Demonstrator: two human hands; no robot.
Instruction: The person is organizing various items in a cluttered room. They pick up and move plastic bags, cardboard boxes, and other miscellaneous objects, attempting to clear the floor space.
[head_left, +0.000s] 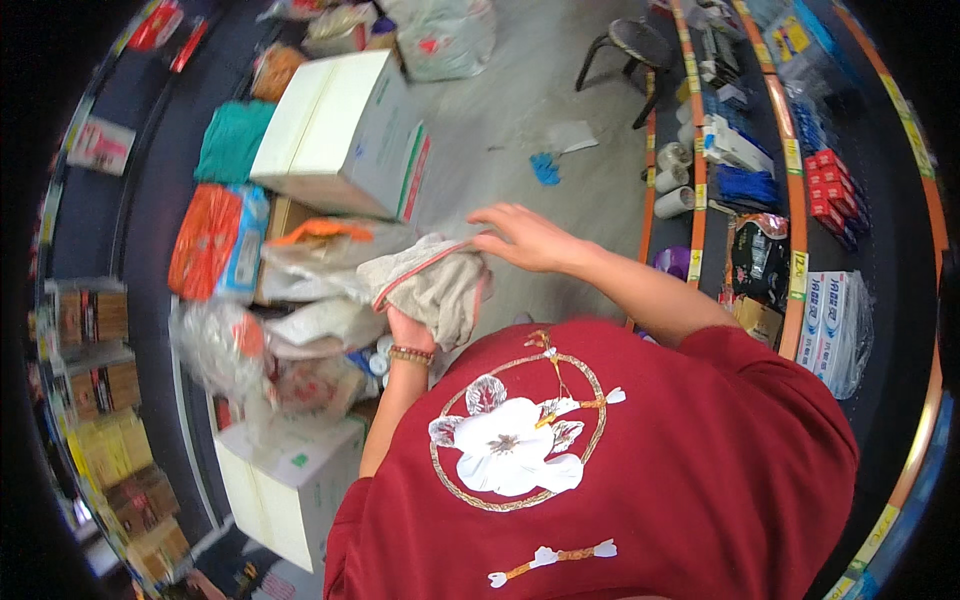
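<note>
A crumpled beige cloth (439, 289) with a red trimmed edge lies over my left hand (411, 334), which holds it from below. The cloth hides most of those fingers. A beaded bracelet (411, 355) circles that wrist. My right hand (521, 238) is at the upper right edge of the cloth, its thumb at the trim and its fingers stretched out. Whether it pinches the edge cannot be told. Just left of the cloth are clear plastic bags (322, 270), one with something orange inside.
White cartons (330, 127) and an orange wrapped pack (206, 240) stand along the left shelves. To the right run shelves with orange edges (795, 225), holding toothpaste boxes (829, 330) and red boxes (829, 191). A stool (637, 43) and blue scrap (545, 169) are on the floor.
</note>
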